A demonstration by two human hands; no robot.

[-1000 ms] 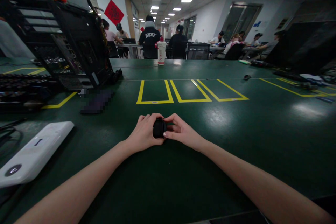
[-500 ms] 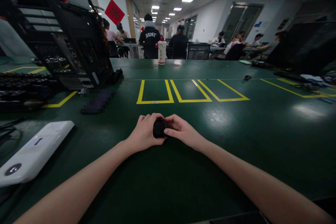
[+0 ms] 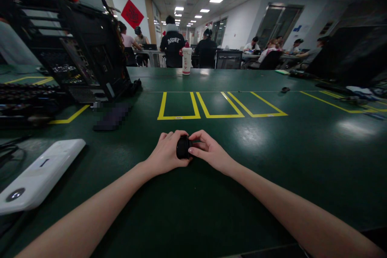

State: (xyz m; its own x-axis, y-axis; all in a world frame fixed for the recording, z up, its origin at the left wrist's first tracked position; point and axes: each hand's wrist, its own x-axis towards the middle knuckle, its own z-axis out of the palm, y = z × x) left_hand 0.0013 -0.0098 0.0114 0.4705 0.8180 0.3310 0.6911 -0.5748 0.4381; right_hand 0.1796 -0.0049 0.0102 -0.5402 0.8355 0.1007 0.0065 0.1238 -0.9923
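A small black rounded object (image 3: 182, 147) is held between both hands just above or on the green table (image 3: 193, 209); its exact kind is unclear. My left hand (image 3: 165, 152) wraps round its left side, thumb below and fingers over the top. From the right, my right hand (image 3: 210, 152) pinches its edge with thumb and bent fingers. The fingers cover part of it, and the far side is hidden.
Yellow tape outlines (image 3: 178, 117) lie beyond my hands. At left are a white power-bank-like device (image 3: 45, 173), a dark pixelated flat thing (image 3: 111, 117) and an open computer case (image 3: 90, 48). A white bottle (image 3: 186, 62) stands farther back. Several people sit beyond.
Almost nothing differs. The fingers of my right hand have shifted very slightly on the black object; my left hand keeps its hold.
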